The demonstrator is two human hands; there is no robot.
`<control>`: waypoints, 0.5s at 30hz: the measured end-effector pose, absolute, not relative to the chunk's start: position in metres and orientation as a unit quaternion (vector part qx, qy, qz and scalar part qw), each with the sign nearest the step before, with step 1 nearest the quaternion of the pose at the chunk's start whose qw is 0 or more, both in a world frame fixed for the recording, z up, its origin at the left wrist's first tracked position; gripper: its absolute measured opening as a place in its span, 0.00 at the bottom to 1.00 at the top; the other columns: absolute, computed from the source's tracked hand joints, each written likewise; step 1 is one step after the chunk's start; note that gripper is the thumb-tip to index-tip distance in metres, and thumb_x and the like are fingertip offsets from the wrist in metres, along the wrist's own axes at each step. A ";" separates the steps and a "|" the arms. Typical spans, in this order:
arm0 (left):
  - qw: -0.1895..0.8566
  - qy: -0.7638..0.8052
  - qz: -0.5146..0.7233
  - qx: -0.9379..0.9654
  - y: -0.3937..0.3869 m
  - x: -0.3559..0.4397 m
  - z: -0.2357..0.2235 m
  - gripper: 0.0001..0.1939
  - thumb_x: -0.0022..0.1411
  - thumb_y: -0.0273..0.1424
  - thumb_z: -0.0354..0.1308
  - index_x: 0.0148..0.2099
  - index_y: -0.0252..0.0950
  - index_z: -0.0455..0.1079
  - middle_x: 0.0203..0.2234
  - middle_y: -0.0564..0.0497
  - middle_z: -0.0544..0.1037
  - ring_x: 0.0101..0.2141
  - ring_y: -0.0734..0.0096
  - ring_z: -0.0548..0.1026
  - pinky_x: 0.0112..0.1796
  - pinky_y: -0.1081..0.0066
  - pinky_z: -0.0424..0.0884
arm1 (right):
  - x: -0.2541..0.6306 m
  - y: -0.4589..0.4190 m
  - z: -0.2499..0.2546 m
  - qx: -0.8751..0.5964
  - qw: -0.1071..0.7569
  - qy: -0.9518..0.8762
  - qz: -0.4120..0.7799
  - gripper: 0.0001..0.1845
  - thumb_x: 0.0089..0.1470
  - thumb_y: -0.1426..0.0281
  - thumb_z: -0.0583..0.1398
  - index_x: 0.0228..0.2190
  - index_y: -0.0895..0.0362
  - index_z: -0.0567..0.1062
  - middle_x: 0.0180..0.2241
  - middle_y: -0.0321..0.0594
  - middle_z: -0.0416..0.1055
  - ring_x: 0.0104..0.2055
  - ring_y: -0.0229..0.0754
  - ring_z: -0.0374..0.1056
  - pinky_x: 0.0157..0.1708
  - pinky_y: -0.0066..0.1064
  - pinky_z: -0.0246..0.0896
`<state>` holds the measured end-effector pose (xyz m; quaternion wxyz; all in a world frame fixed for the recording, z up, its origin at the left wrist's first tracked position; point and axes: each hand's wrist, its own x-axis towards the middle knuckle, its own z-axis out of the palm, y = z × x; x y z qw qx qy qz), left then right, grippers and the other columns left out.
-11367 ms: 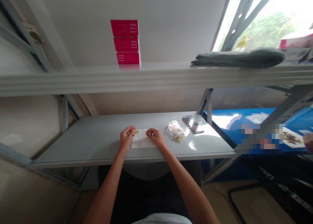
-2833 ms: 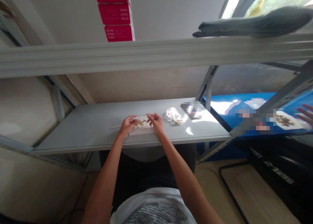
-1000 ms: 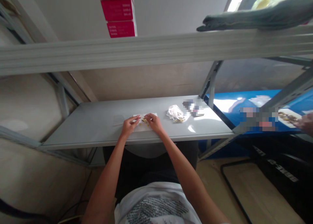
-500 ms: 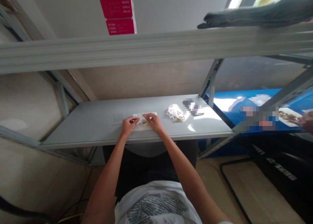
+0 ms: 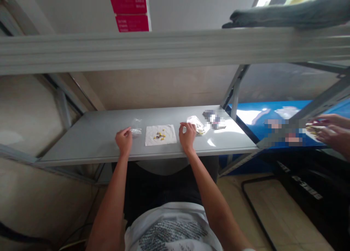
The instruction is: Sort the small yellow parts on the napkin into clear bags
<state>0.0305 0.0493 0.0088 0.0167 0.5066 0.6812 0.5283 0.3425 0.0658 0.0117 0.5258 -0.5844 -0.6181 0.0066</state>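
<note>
My left hand is closed in a pinch at the near left edge of a clear plastic bag. To the right of that bag, a white cloth or paper sheet lies flat on the grey shelf. Several small yellow and dark pieces sit loose on its middle. My right hand is just past the sheet's right edge, its thumb and fingertips together; anything between them is too small to make out. Behind that hand lies a plastic bag with small yellow-ended pieces, partly covered by it.
A blurred-out item lies at the shelf's right end. Overhead, a grey beam carries red boxes and folded grey cloth. Right of a metal post is a blue table, where another person's hands work over small pieces.
My hands have left the sheet's middle and moved apart, uncovering the small pieces. The left went to the clear bag, whose shape has changed; the right went toward the filled bag.
</note>
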 end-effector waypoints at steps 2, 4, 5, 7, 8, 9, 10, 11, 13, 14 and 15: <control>-0.012 0.725 0.479 0.495 0.048 0.020 0.010 0.19 0.60 0.29 0.52 0.47 0.33 0.82 0.40 0.40 0.83 0.41 0.55 0.78 0.50 0.57 0.71 | 0.364 0.065 0.014 -0.644 0.474 -0.599 -0.043 0.18 0.62 0.71 0.54 0.50 0.56 0.77 0.48 0.50 0.74 0.54 0.54 0.61 0.55 0.47 0.54; -0.042 0.768 0.423 0.479 0.047 0.017 0.010 0.20 0.60 0.27 0.53 0.49 0.32 0.81 0.40 0.37 0.82 0.44 0.50 0.76 0.51 0.52 0.69 | 0.382 0.066 0.016 -0.705 0.422 -0.567 -0.063 0.27 0.60 0.69 0.57 0.61 0.56 0.69 0.56 0.54 0.69 0.57 0.58 0.57 0.55 0.50 0.52; -0.055 0.786 0.400 0.469 0.047 0.019 0.011 0.20 0.59 0.26 0.54 0.49 0.31 0.81 0.41 0.36 0.81 0.47 0.46 0.74 0.52 0.49 0.68 | 0.388 0.067 0.015 -0.728 0.395 -0.557 -0.058 0.32 0.59 0.67 0.59 0.64 0.57 0.65 0.58 0.56 0.67 0.58 0.60 0.57 0.54 0.50 0.52; -0.075 0.807 0.370 0.455 0.044 0.024 0.011 0.20 0.58 0.26 0.56 0.51 0.30 0.80 0.45 0.33 0.78 0.51 0.40 0.70 0.52 0.46 0.67 | 0.395 0.070 0.013 -0.757 0.351 -0.550 -0.036 0.36 0.59 0.65 0.60 0.66 0.58 0.62 0.57 0.58 0.68 0.57 0.61 0.59 0.53 0.50 0.52; -0.082 0.807 0.364 0.458 0.043 0.027 0.011 0.21 0.57 0.25 0.56 0.52 0.30 0.79 0.47 0.33 0.77 0.53 0.38 0.69 0.52 0.45 0.67 | 0.397 0.071 0.011 -0.761 0.338 -0.554 -0.023 0.34 0.60 0.65 0.60 0.65 0.58 0.64 0.56 0.58 0.69 0.56 0.60 0.60 0.52 0.50 0.52; -0.087 0.801 0.361 0.470 0.042 0.030 0.012 0.22 0.57 0.24 0.56 0.53 0.31 0.78 0.50 0.33 0.75 0.54 0.38 0.67 0.53 0.45 0.66 | 0.398 0.072 0.009 -0.760 0.333 -0.559 -0.014 0.30 0.61 0.66 0.59 0.63 0.57 0.68 0.55 0.57 0.71 0.55 0.59 0.61 0.52 0.49 0.52; -0.091 0.788 0.360 0.491 0.041 0.032 0.012 0.23 0.58 0.23 0.55 0.54 0.33 0.78 0.51 0.34 0.74 0.54 0.40 0.67 0.53 0.46 0.65 | 0.399 0.073 0.007 -0.755 0.335 -0.563 -0.009 0.26 0.61 0.67 0.58 0.60 0.57 0.72 0.54 0.56 0.72 0.54 0.58 0.62 0.52 0.49 0.52; -0.091 0.771 0.357 0.519 0.040 0.033 0.012 0.23 0.58 0.22 0.54 0.54 0.35 0.78 0.52 0.36 0.74 0.55 0.41 0.67 0.54 0.47 0.64 | 0.399 0.073 0.005 -0.749 0.344 -0.567 -0.007 0.22 0.62 0.68 0.57 0.56 0.56 0.75 0.54 0.54 0.73 0.54 0.57 0.62 0.52 0.49 0.52; -0.087 0.733 0.343 0.581 0.039 0.035 0.011 0.23 0.59 0.20 0.52 0.52 0.38 0.79 0.52 0.39 0.75 0.54 0.44 0.67 0.54 0.49 0.64 | 0.400 0.073 0.002 -0.733 0.378 -0.566 -0.012 0.19 0.63 0.69 0.55 0.50 0.56 0.80 0.53 0.53 0.75 0.53 0.56 0.63 0.52 0.49 0.53; -0.085 0.715 0.336 0.607 0.038 0.035 0.010 0.22 0.60 0.20 0.51 0.50 0.39 0.80 0.52 0.39 0.75 0.53 0.45 0.67 0.53 0.49 0.63 | 0.400 0.073 0.002 -0.726 0.397 -0.561 -0.019 0.19 0.64 0.68 0.54 0.48 0.56 0.81 0.53 0.52 0.75 0.53 0.56 0.64 0.52 0.50 0.54; -0.084 0.702 0.330 0.625 0.038 0.035 0.009 0.22 0.60 0.20 0.51 0.49 0.39 0.81 0.51 0.39 0.76 0.53 0.45 0.68 0.53 0.49 0.63 | 0.400 0.073 0.002 -0.719 0.417 -0.555 -0.027 0.19 0.64 0.67 0.54 0.47 0.57 0.81 0.52 0.52 0.75 0.53 0.56 0.64 0.52 0.50 0.55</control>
